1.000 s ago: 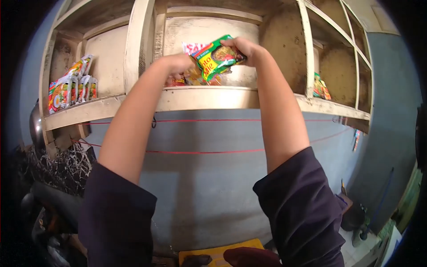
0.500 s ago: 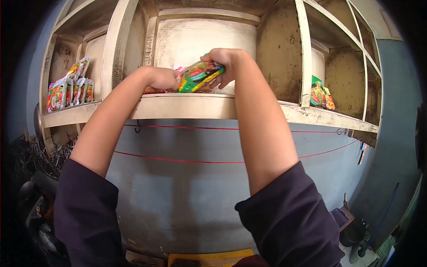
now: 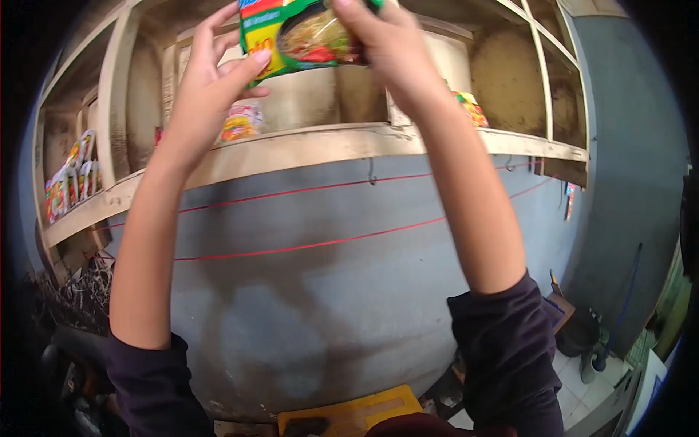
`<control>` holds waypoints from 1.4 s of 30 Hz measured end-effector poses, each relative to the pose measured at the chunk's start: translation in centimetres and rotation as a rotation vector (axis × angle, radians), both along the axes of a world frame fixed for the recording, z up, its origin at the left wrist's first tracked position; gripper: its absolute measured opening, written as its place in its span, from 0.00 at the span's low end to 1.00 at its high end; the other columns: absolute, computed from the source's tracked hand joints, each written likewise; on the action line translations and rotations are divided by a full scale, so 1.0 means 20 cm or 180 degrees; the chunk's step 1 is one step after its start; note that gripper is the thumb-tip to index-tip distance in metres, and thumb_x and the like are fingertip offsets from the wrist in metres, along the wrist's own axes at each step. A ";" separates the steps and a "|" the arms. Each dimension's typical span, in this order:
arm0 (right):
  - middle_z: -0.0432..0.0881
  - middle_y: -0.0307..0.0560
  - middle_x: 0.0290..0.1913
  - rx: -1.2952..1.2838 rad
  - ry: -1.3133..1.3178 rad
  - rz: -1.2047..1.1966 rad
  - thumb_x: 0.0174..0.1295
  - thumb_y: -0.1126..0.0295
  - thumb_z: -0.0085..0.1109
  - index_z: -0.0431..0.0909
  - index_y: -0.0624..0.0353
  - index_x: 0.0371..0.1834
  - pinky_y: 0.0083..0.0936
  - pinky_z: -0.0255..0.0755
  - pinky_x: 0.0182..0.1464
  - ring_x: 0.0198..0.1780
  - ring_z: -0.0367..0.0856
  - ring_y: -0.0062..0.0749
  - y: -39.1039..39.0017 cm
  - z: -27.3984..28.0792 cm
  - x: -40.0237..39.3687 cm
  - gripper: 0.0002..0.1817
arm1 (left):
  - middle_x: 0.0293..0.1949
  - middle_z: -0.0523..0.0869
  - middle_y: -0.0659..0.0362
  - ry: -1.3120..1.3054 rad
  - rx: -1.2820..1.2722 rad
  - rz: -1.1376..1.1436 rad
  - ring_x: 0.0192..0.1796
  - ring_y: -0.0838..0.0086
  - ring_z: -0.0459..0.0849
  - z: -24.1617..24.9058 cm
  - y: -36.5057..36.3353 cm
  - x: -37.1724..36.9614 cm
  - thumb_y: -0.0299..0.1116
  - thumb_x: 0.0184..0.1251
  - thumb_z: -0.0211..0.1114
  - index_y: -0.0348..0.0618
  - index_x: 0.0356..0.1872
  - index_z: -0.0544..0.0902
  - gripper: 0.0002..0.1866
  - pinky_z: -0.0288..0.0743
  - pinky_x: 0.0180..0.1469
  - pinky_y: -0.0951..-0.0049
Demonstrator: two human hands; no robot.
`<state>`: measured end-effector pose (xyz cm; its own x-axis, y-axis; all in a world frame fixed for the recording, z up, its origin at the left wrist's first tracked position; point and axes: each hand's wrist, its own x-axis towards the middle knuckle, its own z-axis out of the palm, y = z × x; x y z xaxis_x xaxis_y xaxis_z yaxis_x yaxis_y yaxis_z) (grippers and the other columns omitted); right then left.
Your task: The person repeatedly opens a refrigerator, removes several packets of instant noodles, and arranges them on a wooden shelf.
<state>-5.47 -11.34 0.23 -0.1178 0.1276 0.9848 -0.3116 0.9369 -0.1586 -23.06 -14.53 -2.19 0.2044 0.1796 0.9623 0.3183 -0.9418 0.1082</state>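
Note:
A green and yellow instant noodle packet (image 3: 314, 42) is held up before the shelf, its printed front towards me and its top cut off by the view's edge. My left hand (image 3: 215, 76) grips its left end, thumb on the front. On the right end, my right hand (image 3: 397, 54) is closed with the thumb over the front; its other fingers are mostly hidden. Behind and below the packet, another packet (image 3: 242, 121) in white, orange and pink stands on the middle shelf.
The cream wooden shelf (image 3: 306, 149) spans the wall. Several white-orange packets (image 3: 73, 178) stand in its left compartment, and a yellow-green packet (image 3: 472, 109) towards the right. Red cords (image 3: 306, 191) run beneath. Below lies a yellow board (image 3: 364, 411).
Both hands have lifted the noodle packet up from the middle shelf and turned its front towards me. The view has swung to the right, and the packet behind now shows.

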 end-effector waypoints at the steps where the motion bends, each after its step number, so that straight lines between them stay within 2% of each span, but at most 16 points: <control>1: 0.77 0.41 0.34 0.0854 -0.0036 -0.0591 0.60 0.59 0.51 0.72 0.64 0.46 0.20 0.68 0.37 0.33 0.72 0.20 0.00 -0.01 0.14 0.19 | 0.55 0.67 0.54 -0.0152 0.0275 0.0058 0.50 0.74 0.74 -0.02 -0.01 0.11 0.38 0.60 0.57 0.45 0.61 0.55 0.30 0.74 0.42 0.72; 2: 0.75 0.36 0.27 -0.0025 -0.0138 -0.1117 0.59 0.59 0.53 0.75 0.63 0.40 0.16 0.66 0.29 0.26 0.69 0.17 -0.21 -0.12 0.25 0.17 | 0.55 0.67 0.54 -0.0129 0.0261 0.0037 0.50 0.74 0.74 -0.03 0.00 0.19 0.38 0.60 0.57 0.45 0.61 0.55 0.30 0.74 0.42 0.72; 4: 0.75 0.38 0.26 0.0090 -0.0403 -0.1188 0.56 0.63 0.57 0.74 0.64 0.39 0.13 0.65 0.25 0.24 0.70 0.17 -0.14 -0.11 0.50 0.15 | 0.55 0.67 0.51 0.0145 0.0390 -0.0172 0.44 0.73 0.77 -0.04 0.01 0.36 0.32 0.58 0.59 0.47 0.61 0.55 0.31 0.75 0.37 0.73; 5: 0.76 0.40 0.27 0.0026 -0.0241 -0.1303 0.55 0.65 0.58 0.73 0.66 0.41 0.14 0.66 0.24 0.24 0.71 0.18 -0.14 -0.14 0.58 0.16 | 0.49 0.70 0.47 0.0022 0.0194 -0.0715 0.25 0.79 0.76 -0.06 0.00 0.47 0.19 0.53 0.56 0.46 0.61 0.52 0.34 0.72 0.24 0.82; 6: 0.76 0.42 0.28 -0.0033 -0.0084 -0.1427 0.54 0.67 0.59 0.71 0.68 0.42 0.15 0.68 0.23 0.24 0.72 0.20 -0.15 -0.16 0.64 0.17 | 0.49 0.70 0.47 0.0035 0.0175 -0.0738 0.25 0.79 0.76 -0.08 -0.01 0.55 0.19 0.53 0.56 0.46 0.61 0.52 0.34 0.72 0.24 0.82; 8: 0.76 0.51 0.35 -0.0032 0.0453 -0.1341 0.48 0.67 0.64 0.63 0.70 0.51 0.19 0.71 0.23 0.25 0.75 0.25 -0.02 -0.17 0.75 0.30 | 0.47 0.71 0.48 0.0068 0.0466 -0.0014 0.27 0.80 0.76 -0.11 -0.02 0.68 0.17 0.52 0.55 0.42 0.60 0.49 0.35 0.72 0.24 0.82; 11: 0.73 0.58 0.40 0.0239 0.1072 -0.2604 0.37 0.57 0.74 0.55 0.71 0.52 0.22 0.73 0.34 0.37 0.77 0.34 0.18 -0.18 0.84 0.45 | 0.50 0.70 0.50 0.0128 0.0895 0.0771 0.36 0.73 0.78 -0.06 0.17 0.77 0.25 0.54 0.58 0.46 0.60 0.55 0.32 0.74 0.35 0.75; 14: 0.77 0.54 0.30 -0.0038 0.1051 -0.2917 0.35 0.58 0.74 0.59 0.67 0.45 0.25 0.73 0.35 0.33 0.78 0.32 0.26 -0.18 0.84 0.39 | 0.56 0.67 0.50 0.0319 0.1283 0.1584 0.46 0.64 0.76 -0.06 0.28 0.81 0.32 0.54 0.59 0.52 0.57 0.65 0.26 0.71 0.42 0.65; 17: 0.78 0.53 0.26 -0.0138 0.0370 -0.3000 0.37 0.58 0.73 0.66 0.64 0.36 0.27 0.72 0.31 0.29 0.79 0.34 0.40 -0.15 0.84 0.30 | 0.54 0.68 0.57 0.0361 0.1719 0.3699 0.58 0.65 0.63 -0.12 0.37 0.82 0.36 0.54 0.58 0.52 0.48 0.74 0.18 0.59 0.51 0.60; 20: 0.78 0.49 0.19 -0.0358 0.0005 -0.2798 0.39 0.56 0.71 0.69 0.62 0.34 0.27 0.72 0.29 0.24 0.79 0.31 0.46 -0.14 0.80 0.27 | 0.49 0.72 0.60 0.0541 0.2624 0.3307 0.53 0.67 0.68 -0.14 0.41 0.80 0.38 0.53 0.60 0.52 0.47 0.75 0.17 0.60 0.50 0.61; 24: 0.79 0.47 0.21 0.0158 0.0015 -0.2749 0.40 0.53 0.69 0.69 0.62 0.33 0.18 0.67 0.21 0.20 0.75 0.21 0.57 -0.12 0.77 0.27 | 0.45 0.76 0.61 0.1032 0.1916 0.3273 0.49 0.67 0.72 -0.11 0.40 0.81 0.40 0.50 0.63 0.50 0.44 0.75 0.18 0.59 0.53 0.60; 26: 0.77 0.51 0.19 0.0271 0.0202 -0.3012 0.35 0.51 0.71 0.72 0.61 0.29 0.27 0.72 0.32 0.26 0.79 0.34 0.56 -0.12 0.75 0.27 | 0.40 0.78 0.60 0.1121 0.1756 0.3616 0.46 0.67 0.74 -0.07 0.40 0.83 0.40 0.47 0.65 0.49 0.42 0.75 0.19 0.58 0.55 0.58; 30: 0.79 0.54 0.35 -0.0158 -0.0640 -0.2445 0.26 0.45 0.73 0.74 0.62 0.41 0.26 0.71 0.41 0.39 0.79 0.36 0.62 -0.09 0.83 0.40 | 0.40 0.77 0.59 0.1272 0.0984 0.3872 0.48 0.66 0.74 -0.04 0.35 0.89 0.39 0.48 0.65 0.48 0.43 0.75 0.19 0.59 0.56 0.55; 35: 0.76 0.54 0.39 -0.0238 -0.0620 -0.2907 0.34 0.50 0.71 0.69 0.63 0.46 0.24 0.71 0.41 0.39 0.77 0.35 0.57 -0.11 0.82 0.38 | 0.46 0.75 0.56 0.1407 0.1064 0.4083 0.52 0.63 0.72 -0.09 0.37 0.87 0.41 0.52 0.62 0.49 0.48 0.71 0.21 0.55 0.59 0.52; 37: 0.74 0.57 0.42 -0.0676 -0.0473 -0.1902 0.45 0.61 0.65 0.61 0.68 0.53 0.24 0.73 0.32 0.32 0.77 0.33 0.36 -0.16 0.85 0.35 | 0.47 0.74 0.55 0.0969 0.1676 0.3241 0.50 0.62 0.73 -0.12 0.38 0.84 0.42 0.56 0.59 0.45 0.49 0.71 0.21 0.53 0.60 0.47; 42: 0.70 0.60 0.49 0.0347 0.0177 -0.2489 0.44 0.56 0.64 0.63 0.64 0.53 0.29 0.69 0.46 0.45 0.73 0.40 0.42 -0.19 0.83 0.35 | 0.49 0.72 0.50 0.1048 0.1440 0.2604 0.53 0.59 0.70 -0.13 0.32 0.82 0.46 0.59 0.54 0.43 0.52 0.67 0.24 0.57 0.59 0.62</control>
